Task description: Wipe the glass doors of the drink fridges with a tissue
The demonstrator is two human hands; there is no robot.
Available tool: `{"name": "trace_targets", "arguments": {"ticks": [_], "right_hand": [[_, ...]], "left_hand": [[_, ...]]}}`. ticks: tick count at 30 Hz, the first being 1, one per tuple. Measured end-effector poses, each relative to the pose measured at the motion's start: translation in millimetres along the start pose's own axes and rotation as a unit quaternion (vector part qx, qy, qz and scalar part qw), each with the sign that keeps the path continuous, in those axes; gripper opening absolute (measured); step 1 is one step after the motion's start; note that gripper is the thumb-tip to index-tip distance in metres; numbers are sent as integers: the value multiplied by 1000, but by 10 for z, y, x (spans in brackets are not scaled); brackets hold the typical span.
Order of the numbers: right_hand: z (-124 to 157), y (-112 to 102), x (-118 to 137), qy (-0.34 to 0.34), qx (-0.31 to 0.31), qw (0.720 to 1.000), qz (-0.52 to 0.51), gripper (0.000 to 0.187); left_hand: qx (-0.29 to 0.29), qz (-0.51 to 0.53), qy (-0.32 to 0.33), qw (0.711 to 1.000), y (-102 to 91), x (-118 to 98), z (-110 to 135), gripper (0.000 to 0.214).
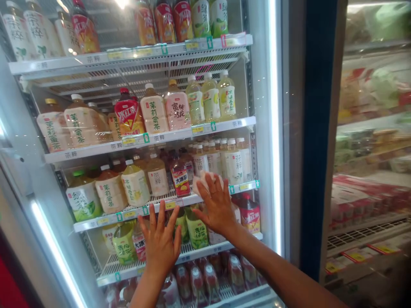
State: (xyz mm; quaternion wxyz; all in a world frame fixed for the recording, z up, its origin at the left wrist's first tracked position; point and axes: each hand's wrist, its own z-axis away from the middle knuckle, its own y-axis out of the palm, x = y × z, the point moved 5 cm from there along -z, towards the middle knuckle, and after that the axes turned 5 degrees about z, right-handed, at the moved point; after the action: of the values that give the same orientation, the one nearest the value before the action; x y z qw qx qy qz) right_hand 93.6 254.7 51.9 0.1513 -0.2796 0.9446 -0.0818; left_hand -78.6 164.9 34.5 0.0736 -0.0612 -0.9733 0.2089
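Observation:
My left hand is spread flat against the glass door of a drinks fridge, fingers pointing up, with nothing in it. To its right and a little higher, my right hand presses a pale, crumpled cloth to the same glass. The cloth shows around the fingertips; the rest of it lies under the hand. Behind the glass, near my fingers, stand a red-labelled tea bottle and several white-labelled bottles.
Shelves of bottled drinks fill the fridge, with a price rail along each shelf edge. A bright light strip runs down the right side. Farther right, past a dark post, is a blurred open chiller with packed goods.

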Motion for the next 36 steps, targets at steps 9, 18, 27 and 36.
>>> {"name": "trace_targets", "arguments": {"ticks": [9,18,27,36], "right_hand": [[-290,89,659,-2,-1,999,-38,90],[-515,206,1390,-102,19,994,-43,86],[-817,230,1654,-228,34,973,-6,99],[-791,221,1638,-220,50,974,21,100]], "left_hand": [[-26,-12,16,999,-311,628,196,71],[-42,-31,-18,998,-546,1178,428,74],[-67,-43,-8,997,-767,1551,482,78],[-82,-23,-3,996,-918,1594,406,74]]}}
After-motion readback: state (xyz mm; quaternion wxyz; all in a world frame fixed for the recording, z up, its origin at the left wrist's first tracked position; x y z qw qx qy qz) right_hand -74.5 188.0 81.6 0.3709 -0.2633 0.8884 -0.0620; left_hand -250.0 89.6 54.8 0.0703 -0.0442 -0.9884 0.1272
